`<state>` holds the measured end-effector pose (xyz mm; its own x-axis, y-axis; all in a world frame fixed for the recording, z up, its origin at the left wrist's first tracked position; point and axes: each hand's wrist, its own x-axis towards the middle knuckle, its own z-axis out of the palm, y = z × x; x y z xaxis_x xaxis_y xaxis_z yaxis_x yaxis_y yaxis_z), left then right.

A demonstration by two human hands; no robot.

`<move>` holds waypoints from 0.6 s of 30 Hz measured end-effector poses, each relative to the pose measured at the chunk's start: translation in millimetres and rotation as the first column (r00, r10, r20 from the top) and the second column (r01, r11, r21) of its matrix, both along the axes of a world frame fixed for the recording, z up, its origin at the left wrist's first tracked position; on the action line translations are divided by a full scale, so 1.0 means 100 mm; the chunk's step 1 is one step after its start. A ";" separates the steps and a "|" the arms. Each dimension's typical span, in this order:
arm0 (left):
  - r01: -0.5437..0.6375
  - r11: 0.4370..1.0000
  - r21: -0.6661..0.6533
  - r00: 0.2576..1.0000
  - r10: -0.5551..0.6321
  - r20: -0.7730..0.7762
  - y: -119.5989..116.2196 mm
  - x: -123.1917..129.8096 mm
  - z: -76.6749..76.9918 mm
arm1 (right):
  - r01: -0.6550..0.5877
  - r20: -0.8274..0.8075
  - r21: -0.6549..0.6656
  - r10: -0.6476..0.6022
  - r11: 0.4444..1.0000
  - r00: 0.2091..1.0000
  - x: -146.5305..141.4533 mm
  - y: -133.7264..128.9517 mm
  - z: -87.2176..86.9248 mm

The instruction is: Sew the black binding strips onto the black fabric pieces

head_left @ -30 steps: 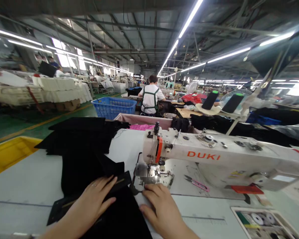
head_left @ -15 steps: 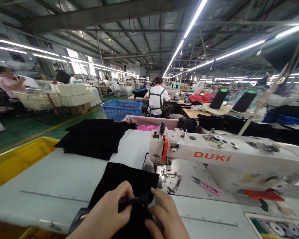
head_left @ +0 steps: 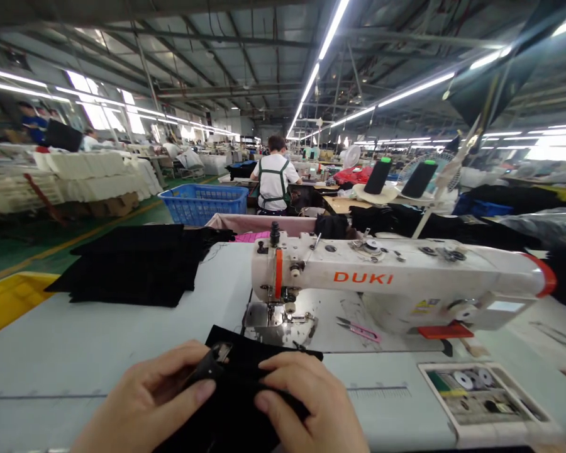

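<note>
My left hand [head_left: 155,393] is closed around a short dark strap-like piece [head_left: 210,368], its thumb in front. A small shiny part [head_left: 223,351] shows at the end of that piece; I cannot make out its kind. With fingers and thumb, my right hand [head_left: 306,396] pinches the black fabric panel [head_left: 245,349] close to the left hand. The panel hangs over the table's near side, and its lower part runs out of view. Just beyond it stands a white sewing machine [head_left: 358,270], its needle and presser foot [head_left: 276,311] apart from the fabric.
Pink-handled thread snips [head_left: 358,328] lie on the machine bed. A stack of black fabric pieces [head_left: 132,264] rests at the left, near a yellow bin [head_left: 16,299]. Bobbins [head_left: 471,377] sit in a tray at right. A co-worker [head_left: 274,179] sits ahead, beside a blue basket [head_left: 205,201].
The view has swung right. The black panel has come away from the presser foot area toward me. My hands have moved apart, and the shiny part now shows by the left hand.
</note>
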<state>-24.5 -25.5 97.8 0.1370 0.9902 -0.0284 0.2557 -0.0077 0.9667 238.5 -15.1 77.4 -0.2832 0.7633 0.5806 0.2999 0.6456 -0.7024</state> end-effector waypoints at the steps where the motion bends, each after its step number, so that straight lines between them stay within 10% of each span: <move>1: -0.023 0.999 -0.024 0.999 0.024 0.043 -0.03 0.00 -0.02 | 0.015 -0.025 -0.001 -0.015 1.000 1.000 -0.01 -0.01 0.01; 9: -0.123 0.971 -0.205 0.954 0.172 0.247 -0.15 0.06 -0.07 | 0.000 -0.050 -0.122 -0.006 0.993 0.999 0.03 -0.01 0.01; 18: -0.211 0.977 -0.017 0.977 0.211 -0.013 -0.14 0.06 -0.06 | 0.026 -0.047 -0.355 -0.046 0.934 0.998 0.03 -0.09 0.12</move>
<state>-18.7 -39.9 91.4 -0.0754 0.9961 -0.0465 0.2601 0.0647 0.9634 241.5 -23.7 89.6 -0.2277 0.9314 0.2841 0.2737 0.3412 -0.8993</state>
